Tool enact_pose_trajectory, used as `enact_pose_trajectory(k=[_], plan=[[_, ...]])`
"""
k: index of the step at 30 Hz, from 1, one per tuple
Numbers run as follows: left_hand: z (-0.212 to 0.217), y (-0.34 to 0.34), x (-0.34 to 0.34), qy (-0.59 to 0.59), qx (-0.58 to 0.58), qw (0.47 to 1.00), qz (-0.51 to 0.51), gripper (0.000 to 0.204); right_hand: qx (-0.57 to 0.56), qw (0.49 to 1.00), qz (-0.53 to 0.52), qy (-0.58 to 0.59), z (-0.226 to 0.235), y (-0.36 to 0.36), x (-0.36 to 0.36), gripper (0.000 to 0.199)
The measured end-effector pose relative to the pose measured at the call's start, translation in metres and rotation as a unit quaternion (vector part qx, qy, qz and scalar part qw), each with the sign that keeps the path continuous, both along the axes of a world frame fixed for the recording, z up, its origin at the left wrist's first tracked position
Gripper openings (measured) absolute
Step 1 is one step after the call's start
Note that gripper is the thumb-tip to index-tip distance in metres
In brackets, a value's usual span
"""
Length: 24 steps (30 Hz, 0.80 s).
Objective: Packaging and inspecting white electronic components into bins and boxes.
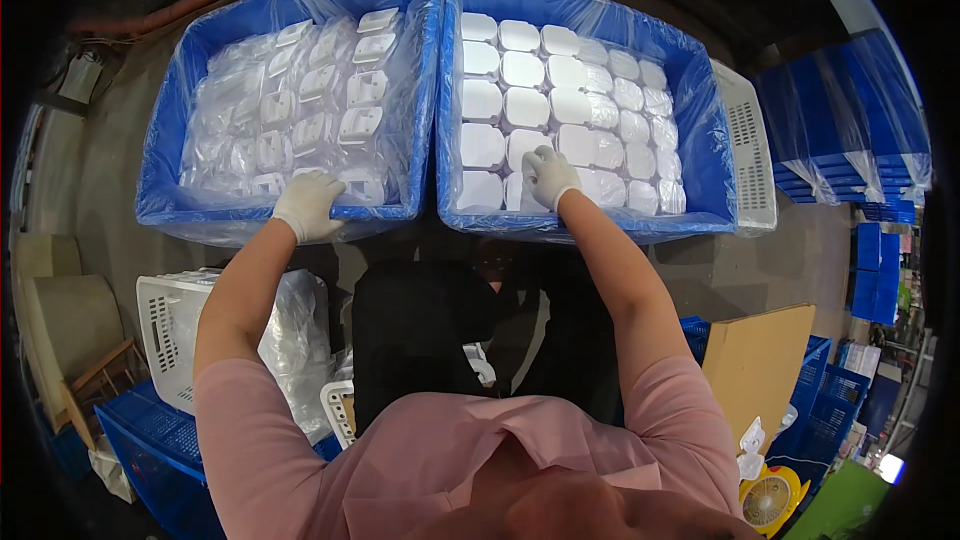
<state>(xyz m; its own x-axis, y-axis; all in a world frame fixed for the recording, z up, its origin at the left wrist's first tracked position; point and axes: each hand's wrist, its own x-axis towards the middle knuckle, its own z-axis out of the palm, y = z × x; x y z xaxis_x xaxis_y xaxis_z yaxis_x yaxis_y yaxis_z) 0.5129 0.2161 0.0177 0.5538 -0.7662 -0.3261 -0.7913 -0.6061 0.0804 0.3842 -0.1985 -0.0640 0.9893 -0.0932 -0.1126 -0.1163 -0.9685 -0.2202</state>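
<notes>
My left hand (308,206), in a white glove, lies at the front rim of the left blue bin (160,172). Its fingers stretch loosely over the nearest row and I see nothing gripped in them. White moulded plastic parts (360,124) fill that bin in rows, several in clear bags. In the right blue bin (725,165), rows of white plastic covers (525,108) with rounded corners lie face up. My right hand (549,178), also gloved, reaches over its front edge. The bent fingers close on a white plastic cover (523,148) in the front rows; the fingertips are partly hidden.
Clear plastic film lines both bins. A white perforated crate (755,150) stands behind the right bin's side. Stacked blue crates (850,120) are at the far right. Near my left arm is a white crate (165,330) with clear bags; cardboard (758,365) and a yellow fan (772,500) are right.
</notes>
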Motion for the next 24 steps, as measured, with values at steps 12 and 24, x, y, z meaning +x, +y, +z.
enact_pose_trajectory(k=[12, 24], plan=[[-0.002, 0.003, 0.0, -0.014, -0.016, 1.0, -0.009, 0.047, -0.058, 0.998, 0.01, -0.016, 0.003, 0.004, 0.001, 0.036], [-0.004, 0.002, 0.0, -0.028, -0.013, 1.0, -0.002, 0.043, -0.009, 0.966, -0.233, 0.109, 0.012, 0.002, 0.005, 0.021]])
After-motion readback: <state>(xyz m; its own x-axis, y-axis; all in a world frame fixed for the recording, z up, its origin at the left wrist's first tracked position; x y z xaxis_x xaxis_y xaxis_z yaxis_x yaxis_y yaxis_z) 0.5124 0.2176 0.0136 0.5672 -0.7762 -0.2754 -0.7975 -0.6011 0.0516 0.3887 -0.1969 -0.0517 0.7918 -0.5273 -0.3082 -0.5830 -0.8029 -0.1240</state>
